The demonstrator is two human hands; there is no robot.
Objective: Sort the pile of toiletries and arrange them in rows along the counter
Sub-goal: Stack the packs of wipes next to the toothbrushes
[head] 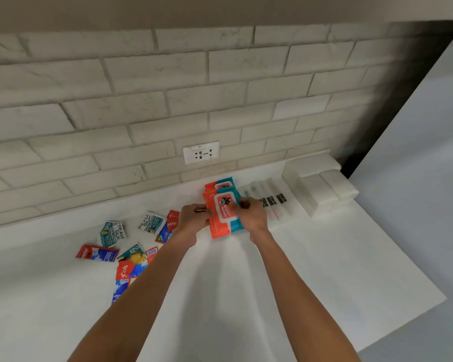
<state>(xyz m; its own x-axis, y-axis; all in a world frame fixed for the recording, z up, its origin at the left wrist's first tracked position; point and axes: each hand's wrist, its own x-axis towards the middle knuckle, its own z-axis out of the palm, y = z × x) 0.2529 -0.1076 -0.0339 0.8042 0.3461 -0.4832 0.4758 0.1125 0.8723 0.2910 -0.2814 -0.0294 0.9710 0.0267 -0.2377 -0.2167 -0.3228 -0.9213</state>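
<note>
An orange and teal wipes packet (222, 218) lies on the white counter (311, 257) near the back wall. My left hand (194, 218) grips its left edge and my right hand (249, 214) grips its right edge. Another wipes packet (221, 183) lies just behind it. To the left, several red and blue toothpaste sachets (97, 253) and teal shampoo sachets (151, 222) are scattered in a loose pile. Clear-wrapped toothbrushes (268, 197) lie side by side to the right of the wipes.
White folded packs (322, 186) are stacked at the back right corner. A wall socket (201, 152) sits in the brick-tile wall above the wipes. The counter's right edge (403, 244) drops off beside a grey floor.
</note>
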